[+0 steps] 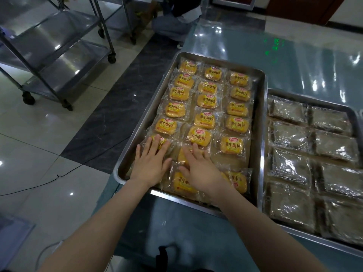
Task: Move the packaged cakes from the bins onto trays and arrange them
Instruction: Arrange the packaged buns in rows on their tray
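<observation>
The step in hand looks like arranging, not carrying: no bin is in view, and the steel tray (141, 122) on the worktop (294, 65) already holds the yellow packaged cakes (199, 136) in three columns.

Both hands work at the tray's near end. The left grip (151, 163) lies flat, fingers straight and spread, pressing on the cake (161, 143) in the tray's near-left corner. It holds nothing. The right grip (198, 169) is just as flat and spread, resting on a middle-column cake (182, 156) beside it. It too clasps nothing.

The far rows sit square; the near rows look loose, with one packet (236, 180) skewed in the tray's near-right corner and a bare patch of tray floor just beyond it.

The next move probably calls for sliding the pressed packets into line, then drawing that skewed one up to close the gap.

A second tray (314, 101) of dark wrapped cakes (290, 134) lies along the first tray's right side.
</observation>
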Demonstrator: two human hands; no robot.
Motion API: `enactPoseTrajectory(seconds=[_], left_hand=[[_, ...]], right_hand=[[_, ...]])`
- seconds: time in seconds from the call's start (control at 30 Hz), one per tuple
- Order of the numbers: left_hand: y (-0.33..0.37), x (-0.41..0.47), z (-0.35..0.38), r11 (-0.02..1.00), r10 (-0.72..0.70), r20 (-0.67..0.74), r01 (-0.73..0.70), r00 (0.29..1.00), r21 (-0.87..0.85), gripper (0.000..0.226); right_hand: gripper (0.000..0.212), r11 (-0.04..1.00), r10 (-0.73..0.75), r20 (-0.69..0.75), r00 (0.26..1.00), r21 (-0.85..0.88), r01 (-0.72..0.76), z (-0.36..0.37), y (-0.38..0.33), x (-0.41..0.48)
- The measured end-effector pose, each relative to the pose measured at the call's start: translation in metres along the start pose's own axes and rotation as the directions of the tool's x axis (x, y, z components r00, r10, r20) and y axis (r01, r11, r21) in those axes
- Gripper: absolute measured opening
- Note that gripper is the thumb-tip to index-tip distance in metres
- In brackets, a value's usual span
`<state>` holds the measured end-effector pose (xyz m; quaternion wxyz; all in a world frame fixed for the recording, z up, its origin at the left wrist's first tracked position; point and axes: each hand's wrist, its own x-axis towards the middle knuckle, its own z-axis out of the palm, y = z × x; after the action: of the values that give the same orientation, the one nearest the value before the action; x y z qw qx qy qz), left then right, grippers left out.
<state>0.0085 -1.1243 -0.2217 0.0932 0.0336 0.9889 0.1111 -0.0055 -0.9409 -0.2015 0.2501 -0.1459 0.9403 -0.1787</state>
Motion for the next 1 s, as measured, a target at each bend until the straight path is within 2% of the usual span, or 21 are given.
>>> enactPoseTrajectory(seconds=[0.1, 0.17, 0.2, 0.27, 0.33, 0.43, 0.63, 0.8, 0.9, 0.93, 1.0], left_hand=[[0.001, -0.004, -0.004, 0.999, 0.013, -0.073, -0.016, 0.997, -0.040, 0.061], [0.004, -0.007, -0.007, 0.998, 0.042, -0.162, -0.048, 0.986, -0.033, 0.059], [0.007, -0.009, -0.008, 0.998, 0.057, -0.196, -0.063, 0.979, -0.023, 0.058], [0.021, -0.012, -0.009, 0.996, 0.084, -0.220, -0.089, 0.972, -0.014, 0.058], [0.041, -0.014, -0.006, 0.993, 0.109, -0.188, -0.116, 0.976, -0.030, 0.059], [0.075, -0.010, 0.003, 0.985, 0.161, -0.083, -0.166, 0.984, -0.056, 0.063], [0.093, -0.008, 0.028, 0.978, 0.178, 0.081, -0.186, 0.981, 0.091, 0.066], [0.091, -0.007, 0.031, 0.975, 0.189, 0.081, -0.197, 0.979, 0.105, 0.065], [0.090, -0.007, 0.032, 0.975, 0.190, 0.073, -0.197, 0.979, 0.104, 0.065], [0.091, -0.006, 0.033, 0.975, 0.191, 0.071, -0.197, 0.979, 0.101, 0.065], [0.091, -0.006, 0.033, 0.976, 0.191, 0.069, -0.197, 0.979, 0.091, 0.063]], right_hand=[[0.065, 1.000, -0.023, -0.223, 0.975, 0.000, 0.024, -0.015, 0.015, -0.022], [0.048, 1.000, 0.029, -0.389, 0.921, 0.015, -0.026, -0.024, 0.039, -0.041], [0.037, 0.996, 0.089, -0.421, 0.903, 0.054, -0.073, -0.027, 0.052, -0.051], [0.029, 0.968, 0.238, -0.388, 0.890, 0.174, -0.183, -0.031, 0.073, -0.070], [0.043, 0.941, 0.313, -0.277, 0.909, 0.220, -0.257, -0.029, 0.079, -0.084], [0.055, 0.953, 0.282, -0.213, 0.935, 0.177, -0.247, -0.016, 0.075, -0.088], [0.034, 0.965, 0.250, -0.360, 0.899, 0.175, -0.198, -0.007, 0.074, -0.079], [0.032, 0.916, 0.310, -0.422, 0.852, 0.374, -0.148, -0.012, 0.081, -0.077], [0.032, 0.868, 0.333, -0.479, 0.812, 0.491, -0.067, -0.025, 0.090, -0.087], [0.032, 0.871, 0.304, -0.481, 0.822, 0.490, -0.036, -0.031, 0.094, -0.090], [0.033, 0.930, 0.161, -0.417, 0.895, 0.368, 0.005, -0.044, 0.098, -0.094]])
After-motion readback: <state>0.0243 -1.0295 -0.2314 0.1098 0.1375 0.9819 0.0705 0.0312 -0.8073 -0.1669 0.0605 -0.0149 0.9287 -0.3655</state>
